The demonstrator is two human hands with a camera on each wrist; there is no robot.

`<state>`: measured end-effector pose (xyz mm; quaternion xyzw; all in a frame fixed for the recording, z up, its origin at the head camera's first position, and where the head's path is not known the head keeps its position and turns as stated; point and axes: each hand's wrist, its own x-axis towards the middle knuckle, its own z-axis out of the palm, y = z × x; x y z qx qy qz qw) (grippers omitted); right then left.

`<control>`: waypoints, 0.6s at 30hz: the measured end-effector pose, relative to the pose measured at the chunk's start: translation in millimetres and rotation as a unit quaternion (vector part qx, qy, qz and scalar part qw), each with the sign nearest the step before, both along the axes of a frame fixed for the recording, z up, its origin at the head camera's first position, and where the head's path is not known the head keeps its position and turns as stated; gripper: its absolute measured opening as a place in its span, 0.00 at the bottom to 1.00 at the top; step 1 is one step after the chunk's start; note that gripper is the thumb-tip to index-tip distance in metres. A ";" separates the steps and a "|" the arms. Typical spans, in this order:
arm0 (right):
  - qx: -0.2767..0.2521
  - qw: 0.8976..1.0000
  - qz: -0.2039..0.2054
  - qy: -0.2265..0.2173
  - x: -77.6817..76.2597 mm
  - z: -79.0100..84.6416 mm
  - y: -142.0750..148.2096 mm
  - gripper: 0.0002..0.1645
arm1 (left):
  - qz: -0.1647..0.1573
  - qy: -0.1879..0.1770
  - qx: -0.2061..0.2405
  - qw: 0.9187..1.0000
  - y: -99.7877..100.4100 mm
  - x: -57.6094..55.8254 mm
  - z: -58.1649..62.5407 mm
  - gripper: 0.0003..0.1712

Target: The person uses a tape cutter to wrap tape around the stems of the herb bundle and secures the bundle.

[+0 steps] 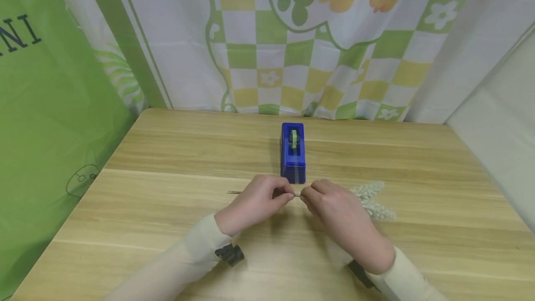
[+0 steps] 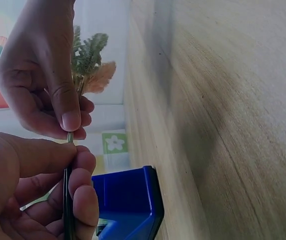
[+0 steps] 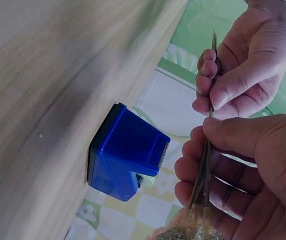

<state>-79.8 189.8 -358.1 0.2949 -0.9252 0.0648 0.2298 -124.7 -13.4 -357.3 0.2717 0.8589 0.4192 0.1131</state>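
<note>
A thin bundle of dark flower stems [image 3: 206, 160] is held level, close over the table, between two hands. My left hand [image 1: 256, 201] pinches it between thumb and fingers, with the bare stem ends sticking out to the left. Right beside it, my right hand [image 1: 344, 215] pinches the same bundle, fingers curled around it; a short bit of stem shows between the two. Pale fluffy flower heads [image 1: 372, 201] spread out past the right hand. Seen from the left wrist, the heads are green [image 2: 90, 52] and peach [image 2: 102, 77].
Just beyond the hands stands a blue tape dispenser [image 1: 286, 168] with a roll of tape [image 1: 294, 138], its toothed cutting edge [image 3: 164, 155] facing the hands. The wooden table [image 1: 167, 189] backs onto a patterned curtain [image 1: 267, 50]. Green cloth [image 1: 54, 106] hangs at the left.
</note>
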 end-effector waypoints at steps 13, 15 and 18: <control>-0.010 1.000 0.000 0.017 -3.4 -2.8 1.3 0.06 | -0.008 -0.008 -0.016 1.000 1.6 -2.6 -0.3 0.11; -0.011 1.000 0.001 0.016 -3.7 -2.8 1.2 0.07 | -0.004 -0.006 -0.015 1.000 1.8 -2.3 -0.4 0.10; -0.014 1.000 0.000 0.013 -4.3 -2.8 1.1 0.06 | 0.000 0.003 -0.011 1.000 1.9 -2.0 0.1 0.09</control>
